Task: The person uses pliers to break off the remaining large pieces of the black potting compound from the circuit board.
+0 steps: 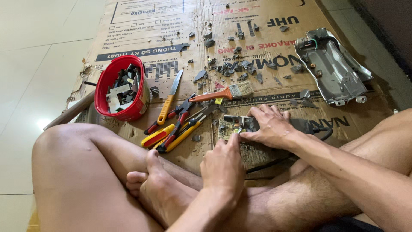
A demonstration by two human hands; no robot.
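Down in the head view, a person sits cross-legged on a flattened cardboard sheet laid over a tiled floor. Both hands meet over a small circuit board lying on the cardboard just past the shins. The right hand lies on the board's 3 o'clock end, fingers spread and pressing down on it. The left hand comes in from 6 o'clock, its fingertips pinched together at the board's near edge; what they grip is too small to tell.

At 9 o'clock from the board lies a heap of pliers and screwdrivers with red and yellow handles, and a knife with an orange handle. A paintbrush rests at 12 o'clock, bristles pointing to 3 o'clock. Farther toward 10 o'clock stands a red tub full of grey scrap pieces. Grey fragments litter the cardboard at 12 o'clock. A bent metal casing lies at 2 o'clock.
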